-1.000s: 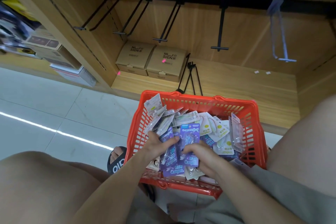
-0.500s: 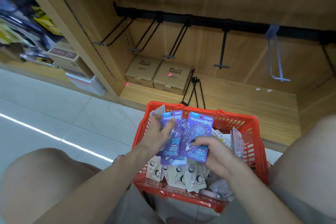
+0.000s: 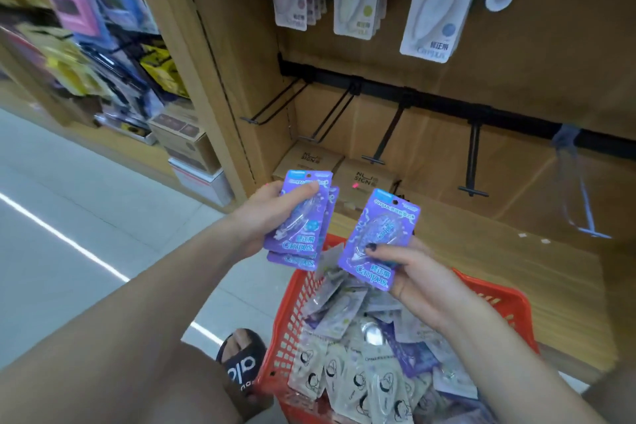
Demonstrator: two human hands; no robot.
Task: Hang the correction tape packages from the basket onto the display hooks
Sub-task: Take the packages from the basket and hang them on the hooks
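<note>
My left hand grips a small stack of purple correction tape packages, raised above the basket. A single purple package is held upright in my right hand, just right of the stack. Below them the red basket holds several more packages, white and purple. Bare black display hooks jut from a black rail on the wooden back panel, beyond both hands. Neither package touches a hook.
White correction tape packs hang on the row above. Two brown boxes sit on the bottom shelf behind my hands. A pale blue hook hangs at the right. Stacked boxes stand on the neighbouring shelf. My sandalled foot rests beside the basket.
Both hands rose out of the basket with the purple packages and spread apart. The camera tilted up, bringing the upper row of hanging packs into view.
</note>
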